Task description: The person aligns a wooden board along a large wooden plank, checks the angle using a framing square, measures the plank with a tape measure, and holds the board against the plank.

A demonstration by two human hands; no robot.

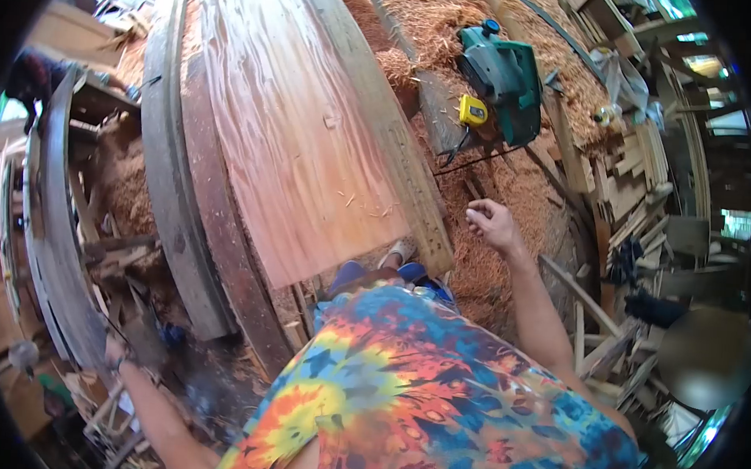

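A wide reddish plank (312, 146) with wavy grain lies lengthwise in front of me, with a few shavings on it. My right hand (492, 225) is over the sawdust right of the plank, fingers curled together. Whether they pinch something small is unclear; a short dark stick shows just beyond the fingertips. Down at the lower left, beside a grey board, is my left hand (115, 353), small and blurred, its fingers unclear. A green power planer (507, 80) rests at the upper right, beside a yellow tape measure (473, 111).
Long weathered beams (175, 165) run left of the plank. Sawdust (496, 275) covers the ground to the right, with scrap wood (633, 176) piled beyond. Another person (39, 81) is at the far upper left. A cable crosses near the planer. My feet are at the plank's near end.
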